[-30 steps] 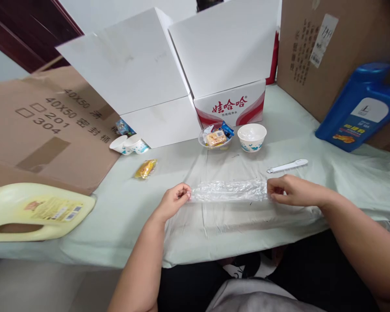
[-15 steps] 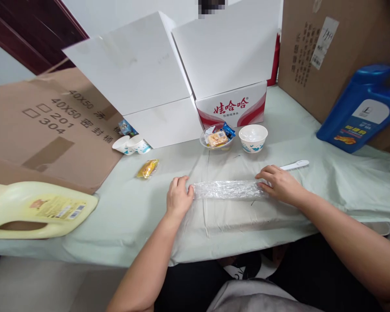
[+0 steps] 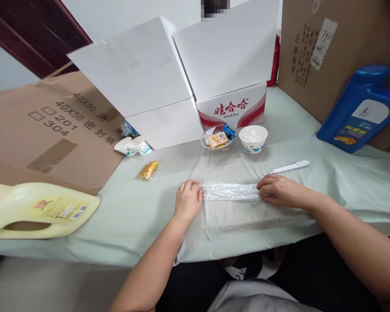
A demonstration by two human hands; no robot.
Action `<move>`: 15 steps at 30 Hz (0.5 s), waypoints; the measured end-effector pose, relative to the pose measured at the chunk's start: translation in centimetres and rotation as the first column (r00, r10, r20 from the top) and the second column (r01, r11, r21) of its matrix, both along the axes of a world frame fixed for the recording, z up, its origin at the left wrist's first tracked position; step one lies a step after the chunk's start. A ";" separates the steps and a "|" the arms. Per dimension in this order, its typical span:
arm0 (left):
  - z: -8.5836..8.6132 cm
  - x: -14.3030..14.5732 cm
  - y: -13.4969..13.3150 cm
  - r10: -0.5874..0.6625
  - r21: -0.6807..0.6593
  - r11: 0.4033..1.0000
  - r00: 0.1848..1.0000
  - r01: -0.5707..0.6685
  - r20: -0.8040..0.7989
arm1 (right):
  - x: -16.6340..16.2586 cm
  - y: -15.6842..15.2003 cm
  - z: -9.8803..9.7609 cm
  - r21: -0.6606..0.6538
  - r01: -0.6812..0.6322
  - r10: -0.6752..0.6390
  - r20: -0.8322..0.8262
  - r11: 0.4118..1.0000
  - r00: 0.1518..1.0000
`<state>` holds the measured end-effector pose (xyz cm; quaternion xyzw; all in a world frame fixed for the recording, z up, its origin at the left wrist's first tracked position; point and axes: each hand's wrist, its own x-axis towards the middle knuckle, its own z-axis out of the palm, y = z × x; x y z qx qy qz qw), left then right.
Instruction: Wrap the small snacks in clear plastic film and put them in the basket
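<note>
A flattened strip of crinkled clear plastic film (image 3: 230,191) lies across the cloth near the table's front. My left hand (image 3: 187,200) pinches its left end, thumb and fingers closed together. At the right end, my right hand (image 3: 277,190) has its fingers curled around the film. Just behind my right hand rests a white utility knife (image 3: 289,167), not touched. Farther back stand a paper bowl (image 3: 252,139) with blue print and a clear bowl (image 3: 204,145) of wrapped snacks.
A yellow wrapped snack (image 3: 148,169) and tipped paper cups (image 3: 139,146) lie to the left. A pale yellow jug (image 3: 52,190) lies at left, and a blue bottle (image 3: 357,112) stands at right. White boxes (image 3: 133,69) and cardboard boxes (image 3: 68,125) line the table's back and sides.
My left hand has moved right and slightly down with the film's left end. My right hand has drawn a little lower, uncovering more of the utility knife. The film strip looks shorter.
</note>
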<state>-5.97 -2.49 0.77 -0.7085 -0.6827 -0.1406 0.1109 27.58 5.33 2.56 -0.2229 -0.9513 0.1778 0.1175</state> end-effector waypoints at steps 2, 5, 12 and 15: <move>0.5 1.8 -0.8 -0.144 0.027 0.989 0.989 0.143 0.031 | -0.3 -0.7 0.7 0.034 -0.007 0.009 -0.045 0.999 0.999; 0.8 4.9 -2.1 -0.475 -0.134 0.861 0.870 0.491 0.132 | -0.5 -2.5 2.4 -0.047 -0.093 0.086 -0.136 0.995 0.987; 0.7 7.1 -3.3 -0.764 -0.301 0.402 0.498 0.865 0.411 | -0.9 -4.5 4.2 -0.416 -0.256 0.148 -0.273 0.873 0.950; 0.4 6.6 -2.9 -0.693 -0.235 0.387 0.449 0.892 0.564 | -2.1 -2.9 3.7 -0.497 -0.100 -0.007 -0.208 0.862 0.978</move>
